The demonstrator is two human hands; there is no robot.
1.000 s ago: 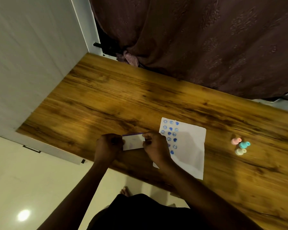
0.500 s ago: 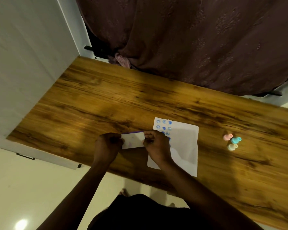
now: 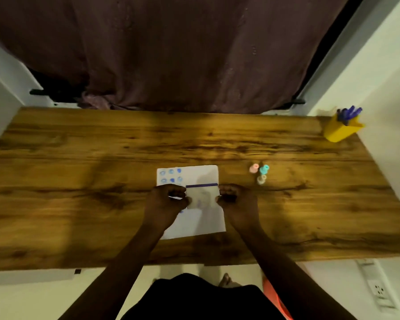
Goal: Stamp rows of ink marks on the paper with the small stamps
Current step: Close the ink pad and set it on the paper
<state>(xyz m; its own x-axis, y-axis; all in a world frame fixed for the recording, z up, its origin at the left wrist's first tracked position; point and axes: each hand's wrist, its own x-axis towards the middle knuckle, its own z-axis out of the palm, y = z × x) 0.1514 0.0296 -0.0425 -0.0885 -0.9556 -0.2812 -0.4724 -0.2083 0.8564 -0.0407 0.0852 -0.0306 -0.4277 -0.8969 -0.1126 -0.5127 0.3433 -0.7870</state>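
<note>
A person is leaning over a wooden surface (image 3: 79,181), both bare arms reaching forward. The left hand (image 3: 165,202) and the right hand (image 3: 237,199) are each pinching one side of a small pale pouch (image 3: 202,197) with a blue strip along its top edge, holding it over a white paper (image 3: 194,221). The paper is lying flat on the surface, showing blue ink marks (image 3: 171,175) in rows at its far left corner. Three small stamps (image 3: 260,172), pink, teal and cream, are sitting clustered just right of the paper. A yellow pen holder (image 3: 341,129) is standing at the far right corner.
</note>
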